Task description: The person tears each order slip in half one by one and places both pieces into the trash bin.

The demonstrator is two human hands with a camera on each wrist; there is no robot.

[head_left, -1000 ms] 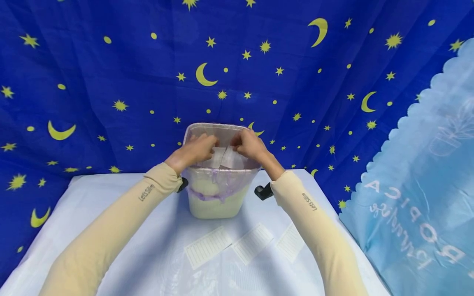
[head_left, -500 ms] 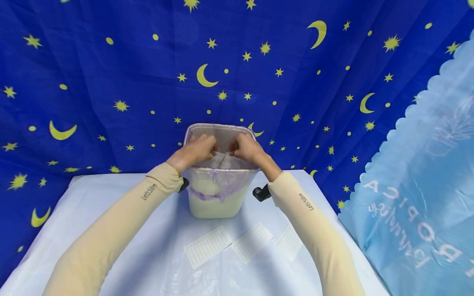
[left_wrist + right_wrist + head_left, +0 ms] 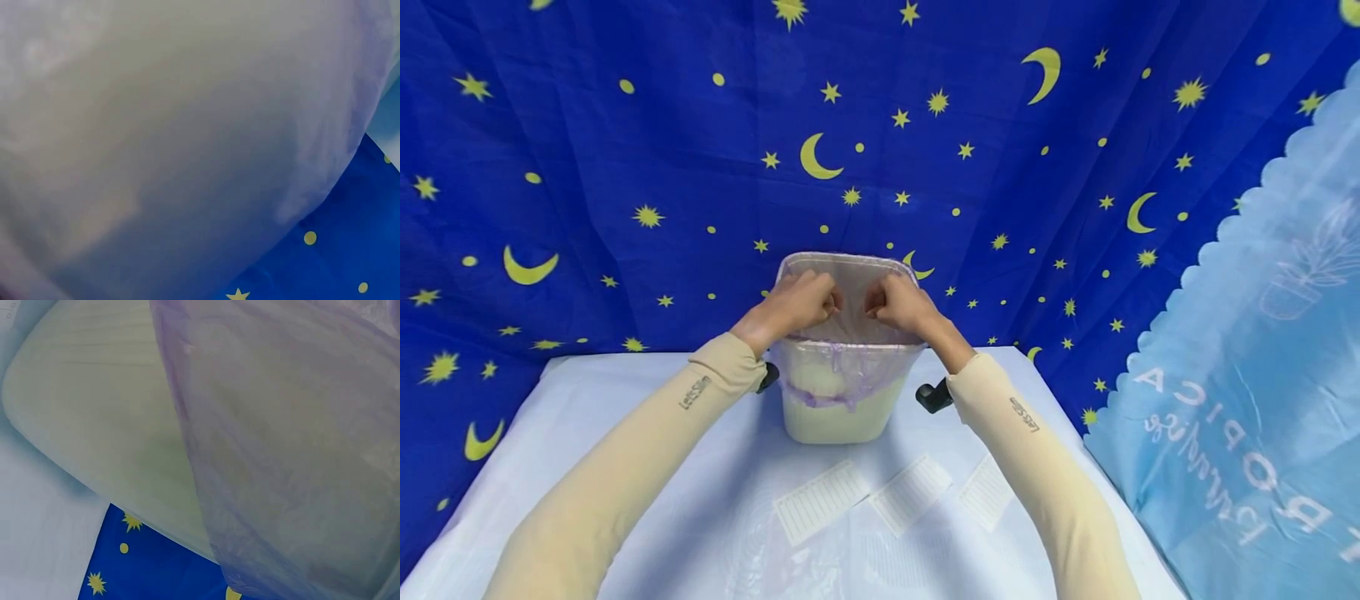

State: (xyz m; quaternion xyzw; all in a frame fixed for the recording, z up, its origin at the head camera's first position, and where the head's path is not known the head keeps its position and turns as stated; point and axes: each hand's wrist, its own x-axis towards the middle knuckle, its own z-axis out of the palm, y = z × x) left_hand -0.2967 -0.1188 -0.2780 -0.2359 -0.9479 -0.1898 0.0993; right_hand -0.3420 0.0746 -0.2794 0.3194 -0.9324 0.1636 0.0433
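Observation:
A cream-coloured trash bin (image 3: 835, 417) stands upright on the white table, lined with a thin translucent purple bag (image 3: 850, 379) folded over its rim. My left hand (image 3: 805, 300) is over the left part of the bin's mouth, fingers curled. Opposite it, my right hand (image 3: 902, 302) is over the right part, also with curled fingers. A gap separates the two hands, and no paper shows between them. Both wrist views are filled by the bin wall (image 3: 187, 125) and the bag (image 3: 281, 425); neither shows fingers. The bottom inside the bin is hidden.
Several ruled paper slips (image 3: 912, 493) lie on the white table (image 3: 647, 392) in front of the bin. Some clear plastic lies near them. A blue curtain (image 3: 700, 167) with stars and moons hangs behind, and a light-blue printed cloth (image 3: 1247, 350) hangs at the right.
One second ago white pieces of paper hung between my hands, split by a gap; now they are out of sight. The hands have stayed over the bin, turning slightly.

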